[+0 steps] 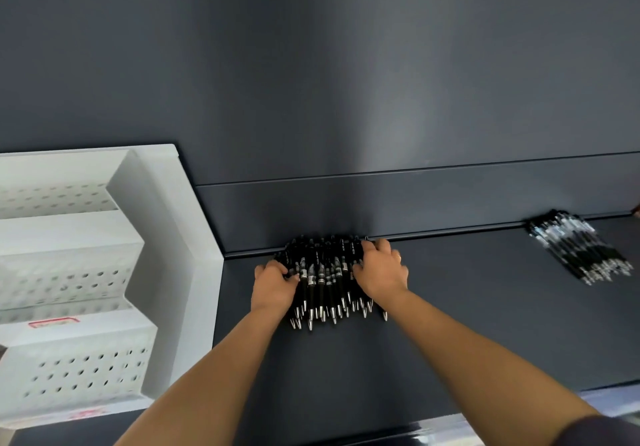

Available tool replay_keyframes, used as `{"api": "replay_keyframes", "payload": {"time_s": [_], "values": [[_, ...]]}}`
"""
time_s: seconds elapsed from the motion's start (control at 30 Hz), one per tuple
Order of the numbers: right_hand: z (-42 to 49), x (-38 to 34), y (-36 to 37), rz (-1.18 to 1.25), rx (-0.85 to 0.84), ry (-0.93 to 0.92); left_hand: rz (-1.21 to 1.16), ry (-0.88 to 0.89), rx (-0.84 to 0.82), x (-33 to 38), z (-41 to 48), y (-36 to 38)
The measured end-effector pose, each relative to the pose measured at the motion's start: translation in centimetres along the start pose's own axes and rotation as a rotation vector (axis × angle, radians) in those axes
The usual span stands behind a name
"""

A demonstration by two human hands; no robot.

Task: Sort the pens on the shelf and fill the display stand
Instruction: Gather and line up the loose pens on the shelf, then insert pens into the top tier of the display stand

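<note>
Both your hands hug black pen pile (323, 272) from its two sides: left hand (273, 283) curls fingers onto left edge, right hand (381, 269) curls over top right. Pile sits on dark shelf (467, 307), touching back lip. Pens lie front to back, silver tips toward you. White display stand (194, 237) stands just left of pile, so left hand is nearer. Second pen pile (578, 248) lies far right.

Dark grey back panel (346, 64), matte, faint light sheen, horizontal seam (415, 169) across it.
</note>
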State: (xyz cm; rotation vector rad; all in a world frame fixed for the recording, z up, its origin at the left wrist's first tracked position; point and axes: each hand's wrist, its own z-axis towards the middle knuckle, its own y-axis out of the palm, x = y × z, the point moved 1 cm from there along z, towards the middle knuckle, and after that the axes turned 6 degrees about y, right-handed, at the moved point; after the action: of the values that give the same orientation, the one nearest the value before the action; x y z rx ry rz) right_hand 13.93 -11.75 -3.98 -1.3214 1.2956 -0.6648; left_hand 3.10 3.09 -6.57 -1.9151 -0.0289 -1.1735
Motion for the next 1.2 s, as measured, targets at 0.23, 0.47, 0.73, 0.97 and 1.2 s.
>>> {"api": "replay_keyframes", "payload": {"time_s": [0.23,0.47,0.73,0.97,1.2], "values": [[-1.1,-2.7,0.8,0.012,0.038,-0.211,0.121,-0.04,-0.077,0.2,0.2,0.0],[0.0,-5.2,1.8,0.042,-0.101,0.039,0.053,-0.047,-0.1,0.4,0.7,0.0],[0.4,-5.8,1.2,0.206,-0.121,0.137,-0.05,-0.013,-0.068,-0.3,0.9,-0.5],[-0.6,-5.6,-0.7,0.483,-0.092,-0.041,-0.199,0.155,0.033,1.3,-0.3,-2.0],[-3.5,-5.6,-3.2,0.641,-0.107,-0.16,-0.448,0.226,0.115,3.0,-3.2,-3.9]]}}
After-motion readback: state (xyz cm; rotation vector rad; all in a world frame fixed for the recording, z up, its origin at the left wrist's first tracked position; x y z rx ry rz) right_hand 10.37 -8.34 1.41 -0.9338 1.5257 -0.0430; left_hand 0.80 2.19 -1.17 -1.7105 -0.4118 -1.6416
